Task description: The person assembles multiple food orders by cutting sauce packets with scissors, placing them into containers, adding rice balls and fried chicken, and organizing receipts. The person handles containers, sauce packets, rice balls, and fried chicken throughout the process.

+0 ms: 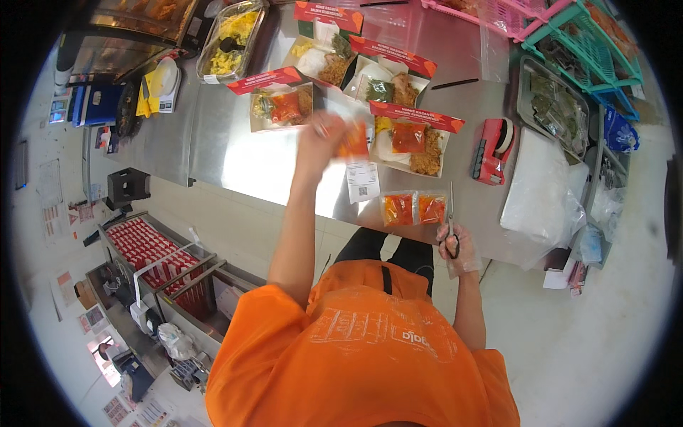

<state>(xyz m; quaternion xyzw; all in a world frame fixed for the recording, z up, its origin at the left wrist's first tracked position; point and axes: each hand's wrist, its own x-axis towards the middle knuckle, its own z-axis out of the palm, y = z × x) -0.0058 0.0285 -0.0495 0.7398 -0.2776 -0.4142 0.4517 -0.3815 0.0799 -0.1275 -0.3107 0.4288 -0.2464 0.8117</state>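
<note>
Sauce-sachet portioning, judged mid-placement

Steel table [263, 158]: smooth, reflective. Meal boxes [420, 118]: open, folded card, red-flapped. Right hand [464, 250]: gloved, curled around slim metal scissors [451, 215]. Joined sachets [399, 209]: plump, translucent, beside them. Red sachet [353, 141]: glossy, above table, seemingly pinched by the blurred left hand [319, 144]; next move calls for flat, gentle release.

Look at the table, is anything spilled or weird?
Nothing looks clearly spilled or broken. One slightly odd thing: the pair of orange packets lies right by the front edge of the metal table, near the scissors, while the food boxes sit farther in.
</note>
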